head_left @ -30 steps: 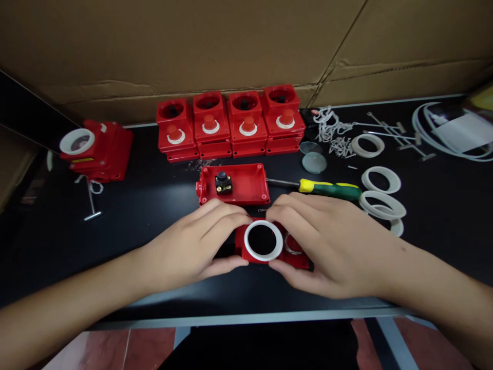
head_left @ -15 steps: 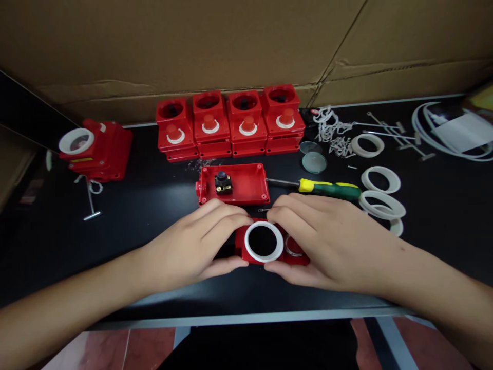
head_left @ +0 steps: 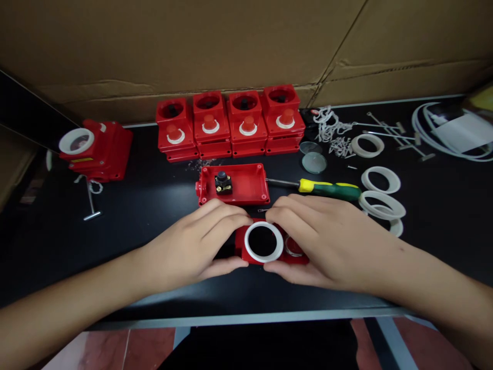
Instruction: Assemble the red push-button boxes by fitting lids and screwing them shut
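Am gripping red cover [head_left: 246,253] with my left hand [head_left: 192,246] and right hand [head_left: 327,244], fingers curled; thumbs pressing near edge. White ring [head_left: 264,241] sitting on cover, between my hands, on black table [head_left: 154,205].

Ring [head_left: 248,246] apparently on the cover [head_left: 239,246]; base [head_left: 246,184] just behind, screwdriver [head_left: 327,189] right of base.

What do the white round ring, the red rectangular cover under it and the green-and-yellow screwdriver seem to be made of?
White round ring: probably plastic or rubber, matte and evenly opaque.
Red rectangular cover: moulded plastic by the look, slightly glossy, uniform colour.
Green-and-yellow screwdriver: glossy plastic handle with light highlights; thin grey shaft, likely metal.
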